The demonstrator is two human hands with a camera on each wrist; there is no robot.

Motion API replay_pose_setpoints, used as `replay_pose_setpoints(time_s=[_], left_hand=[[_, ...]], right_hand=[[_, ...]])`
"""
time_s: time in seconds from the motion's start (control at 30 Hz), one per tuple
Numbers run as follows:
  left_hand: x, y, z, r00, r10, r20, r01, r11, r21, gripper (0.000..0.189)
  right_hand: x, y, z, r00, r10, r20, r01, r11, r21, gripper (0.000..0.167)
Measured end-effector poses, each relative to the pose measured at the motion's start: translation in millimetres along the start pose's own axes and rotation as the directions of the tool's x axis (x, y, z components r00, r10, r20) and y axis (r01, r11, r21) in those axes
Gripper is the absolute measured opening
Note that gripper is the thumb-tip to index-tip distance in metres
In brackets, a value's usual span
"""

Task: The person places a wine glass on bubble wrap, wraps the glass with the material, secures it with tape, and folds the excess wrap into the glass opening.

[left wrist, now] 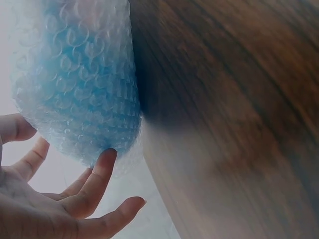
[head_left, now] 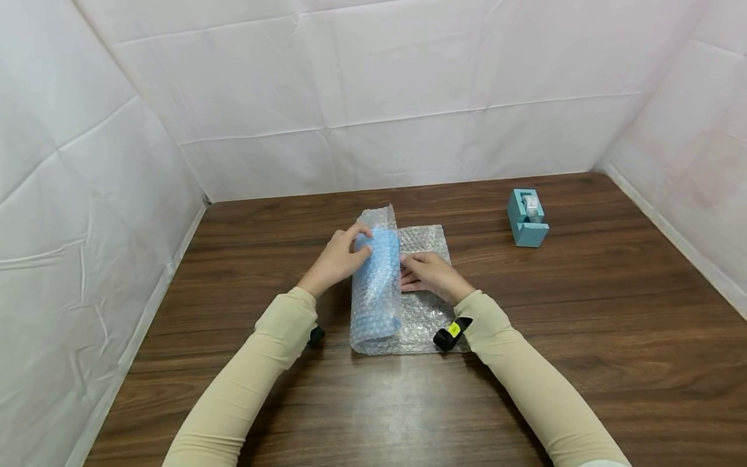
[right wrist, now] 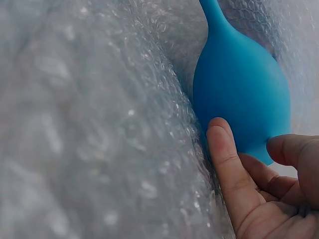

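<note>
A sheet of bubble wrap [head_left: 423, 324] lies on the table with its left part folded up over a blue vase [right wrist: 244, 89]. The vase has a round body and a narrow neck, and in the head view its colour shows through the wrap. From the left, my left hand [head_left: 337, 259] holds the folded wrap around the vase, thumb and fingers bent against it; fingertips meet the bubbles in the left wrist view. On the other side my right hand [head_left: 433, 274] pinches the vase near its base, with the thumb at the foot and a finger along the body.
A teal tape dispenser [head_left: 527, 218] with a roll of clear tape stands at the back right of the dark wooden table [head_left: 280, 227]. White sheeting [head_left: 408, 84] closes off the back and both sides. Black straps with small cameras sit at both wrists.
</note>
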State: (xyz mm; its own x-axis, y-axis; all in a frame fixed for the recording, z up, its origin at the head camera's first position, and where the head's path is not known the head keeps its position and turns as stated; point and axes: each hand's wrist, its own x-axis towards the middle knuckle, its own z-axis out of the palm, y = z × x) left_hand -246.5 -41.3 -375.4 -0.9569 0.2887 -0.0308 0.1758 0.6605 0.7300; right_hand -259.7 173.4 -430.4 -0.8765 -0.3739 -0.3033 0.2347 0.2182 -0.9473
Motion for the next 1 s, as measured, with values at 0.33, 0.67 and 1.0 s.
replay_pose_setpoints(time_s=[0.33, 0.67, 1.0], left_hand=[[0.5, 1.9, 3.0, 1.0, -0.016, -0.004, 0.016, 1.0, 0.009, 0.027], [0.2, 5.2, 3.2, 1.0, -0.006, 0.002, 0.006, 1.0, 0.015, 0.026], [0.3, 8.2, 3.5, 1.0, -0.007, 0.019, 0.007, 1.0, 0.004, 0.029]], right_hand=[[1.0, -0.7, -0.1, 1.0, 0.013, -0.022, -0.014, 1.0, -0.008, 0.031], [-0.4, -1.2, -1.1, 0.999, 0.018, -0.029, -0.018, 1.0, -0.019, 0.03], [0.4, 0.6, -1.9, 0.999, 0.024, -0.049, -0.026, 0.999, -0.038, 0.03]])
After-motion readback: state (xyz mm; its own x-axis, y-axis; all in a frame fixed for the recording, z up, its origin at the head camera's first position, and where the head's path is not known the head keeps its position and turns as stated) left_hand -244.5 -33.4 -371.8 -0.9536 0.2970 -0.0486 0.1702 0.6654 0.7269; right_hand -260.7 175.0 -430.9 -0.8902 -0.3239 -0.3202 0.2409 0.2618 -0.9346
